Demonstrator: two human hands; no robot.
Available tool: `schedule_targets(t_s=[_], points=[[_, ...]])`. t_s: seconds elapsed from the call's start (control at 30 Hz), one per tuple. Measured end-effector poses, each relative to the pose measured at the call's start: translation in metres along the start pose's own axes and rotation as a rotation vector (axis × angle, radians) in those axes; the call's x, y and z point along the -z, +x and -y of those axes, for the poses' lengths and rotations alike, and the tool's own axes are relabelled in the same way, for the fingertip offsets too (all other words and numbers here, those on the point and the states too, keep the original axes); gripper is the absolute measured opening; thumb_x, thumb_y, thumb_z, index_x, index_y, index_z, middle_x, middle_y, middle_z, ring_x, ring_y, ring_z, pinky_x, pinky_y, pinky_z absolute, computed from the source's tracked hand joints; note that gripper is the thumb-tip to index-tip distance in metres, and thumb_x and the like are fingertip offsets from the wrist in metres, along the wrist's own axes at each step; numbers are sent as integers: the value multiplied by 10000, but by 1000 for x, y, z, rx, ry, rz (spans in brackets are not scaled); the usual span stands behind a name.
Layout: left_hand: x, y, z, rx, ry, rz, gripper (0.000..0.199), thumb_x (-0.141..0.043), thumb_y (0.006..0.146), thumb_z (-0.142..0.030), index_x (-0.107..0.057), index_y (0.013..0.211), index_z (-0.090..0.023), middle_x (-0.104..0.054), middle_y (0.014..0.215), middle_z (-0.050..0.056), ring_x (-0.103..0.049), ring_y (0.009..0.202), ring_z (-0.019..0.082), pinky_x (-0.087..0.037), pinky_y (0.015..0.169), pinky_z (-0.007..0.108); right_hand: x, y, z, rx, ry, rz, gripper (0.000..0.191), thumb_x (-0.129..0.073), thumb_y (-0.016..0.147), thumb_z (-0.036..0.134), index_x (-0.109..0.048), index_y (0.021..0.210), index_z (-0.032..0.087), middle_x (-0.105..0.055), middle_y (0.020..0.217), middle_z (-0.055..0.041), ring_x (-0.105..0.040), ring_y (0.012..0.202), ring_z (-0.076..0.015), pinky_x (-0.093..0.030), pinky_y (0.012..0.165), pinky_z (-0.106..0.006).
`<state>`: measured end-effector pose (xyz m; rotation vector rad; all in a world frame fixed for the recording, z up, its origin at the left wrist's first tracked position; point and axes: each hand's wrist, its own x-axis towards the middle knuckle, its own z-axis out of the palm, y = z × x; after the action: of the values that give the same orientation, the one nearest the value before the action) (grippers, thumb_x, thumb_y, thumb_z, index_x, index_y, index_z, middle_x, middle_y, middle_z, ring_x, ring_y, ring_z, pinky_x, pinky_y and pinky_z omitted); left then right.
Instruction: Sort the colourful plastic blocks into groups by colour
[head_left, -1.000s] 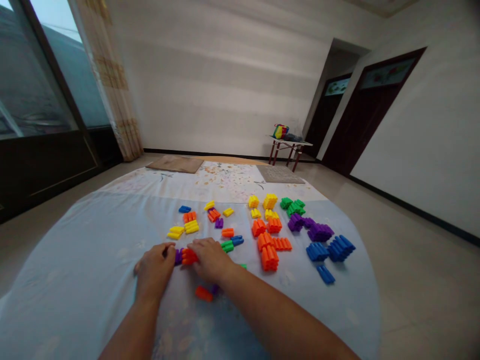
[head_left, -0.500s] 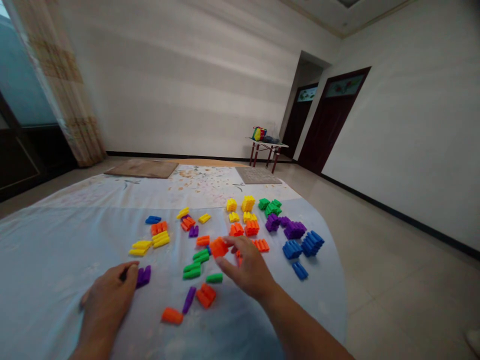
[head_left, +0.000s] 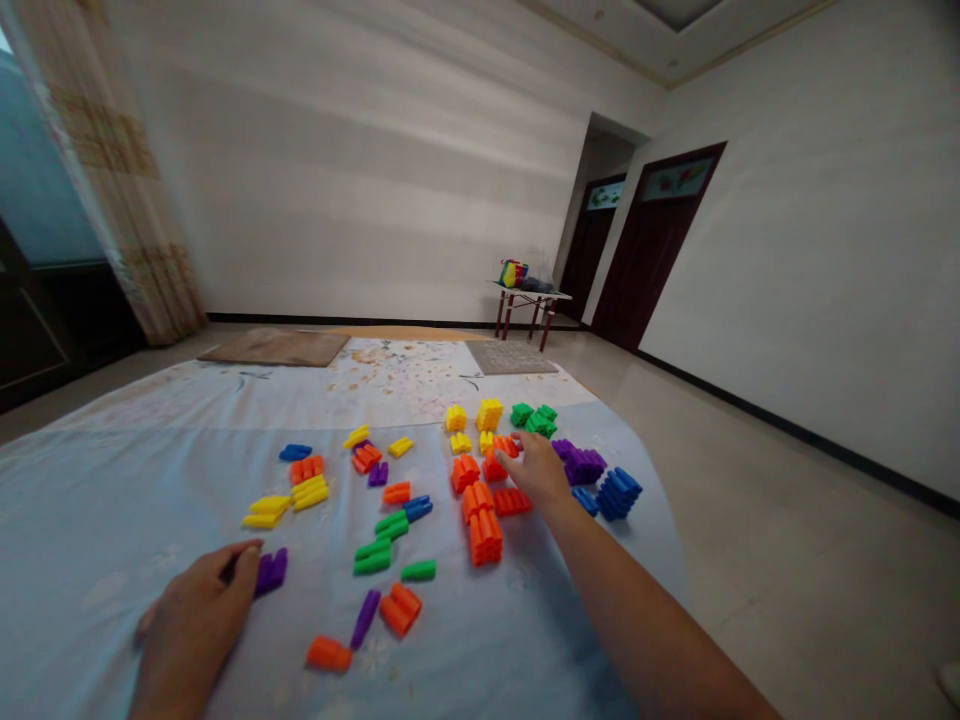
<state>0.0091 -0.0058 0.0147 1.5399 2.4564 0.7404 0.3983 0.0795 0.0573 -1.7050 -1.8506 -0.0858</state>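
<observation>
My right hand (head_left: pixel 536 470) reaches to the far right cluster. Its thumb and fingers are closed on a joined orange bullet-shaped building block (head_left: pixel 505 447), held at the back of the orange stacks. More orange blocks (head_left: pixel 484 530) stand in a row nearer me. At the left, my left hand (head_left: pixel 199 620) rests low over the cloth, thumb and fingers pinched at a pair of purple blocks (head_left: pixel 273 572) that stick out past the thumb. Between the hands lie loose green blocks (head_left: pixel 373 556), a purple block (head_left: pixel 365 619) and orange blocks (head_left: pixel 400 608).
Stacked yellow (head_left: pixel 490 414), green (head_left: pixel 534 419), purple (head_left: pixel 581 462) and blue blocks (head_left: pixel 619 493) stand around the right hand. Scattered yellow blocks (head_left: pixel 309 491) lie at left. A brown board (head_left: pixel 276 347) and a grey mat (head_left: pixel 511 357) lie at the table's far side.
My right hand has moved away from me and to the right, carrying an orange block from the middle of the table to the orange stacks. The left hand stays by the purple blocks.
</observation>
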Motion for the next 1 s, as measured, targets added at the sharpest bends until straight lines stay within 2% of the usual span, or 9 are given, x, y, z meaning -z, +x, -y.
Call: schedule_targets(t_s=[0.17,0.3,0.43,0.53,0.63,0.77,0.87,0.93,1.0], points=[[0,2,-1,36,18,25,487,-298,850,-420,-663,1041,-160,-648,1147,150,-571,1071,343,-459,865,485,-8,6,10,-16,-177,76,378,-584,817,422,-652,1060,141,-673,961,-143,-610,915,-241,-434,795,-320],[-1,2,-1,38,15,36,502,-288,842,-426,-654,1057,-160,-636,1168,150,-557,1090,344,-448,869,478,-7,6,9,-33,-245,126,389,-572,818,478,-672,1009,153,-674,938,-144,-610,903,-256,-433,758,-334],[-1,-2,-3,25,6,7,496,-300,834,-437,-659,1045,-167,-650,1132,144,-569,1060,332,-442,864,462,4,4,13,19,-138,-2,413,-584,823,472,-648,1067,145,-659,978,-145,-582,956,-260,-427,813,-361],[0,-6,-6,19,-6,-12,483,-310,832,-422,-661,1042,-165,-657,1118,140,-567,1064,324,-435,861,450,13,-9,37,205,107,-79,292,-537,871,357,-641,1048,150,-649,985,-123,-568,971,-238,-427,867,-375],[1,-9,-9,14,-19,-25,470,-317,834,-409,-662,1039,-165,-663,1109,135,-564,1070,315,-425,867,443,13,-35,77,399,385,59,216,-500,890,292,-642,1011,183,-655,915,-77,-588,894,-193,-462,822,-334],[0,-11,-8,6,-17,-37,445,-328,834,-397,-664,1026,-177,-669,1105,117,-573,1050,285,-417,873,412,-1,-79,124,558,523,315,147,-568,855,264,-654,952,196,-655,877,-48,-597,873,-173,-472,791,-292],[0,-13,-8,-5,-16,-48,434,-332,838,-388,-658,1036,-180,-672,1103,110,-573,1049,267,-412,875,385,-14,-103,142,631,503,390,233,-659,794,339,-657,970,186,-650,929,-66,-585,918,-194,-458,828,-313],[0,-13,-8,-10,-15,-49,431,-333,839,-382,-658,1035,-180,-677,1088,104,-576,1042,256,-409,876,369,-22,-113,146,670,463,410,348,-696,751,425,-648,1006,194,-641,978,-75,-572,936,-209,-444,840,-340],[0,-13,-9,-12,-12,-49,431,-332,838,-380,-661,1032,-180,-678,1084,100,-577,1041,253,-407,877,365,-28,-118,147,725,413,436,363,-699,747,448,-638,1017,214,-637,997,-65,-558,952,-215,-426,850,-360]])
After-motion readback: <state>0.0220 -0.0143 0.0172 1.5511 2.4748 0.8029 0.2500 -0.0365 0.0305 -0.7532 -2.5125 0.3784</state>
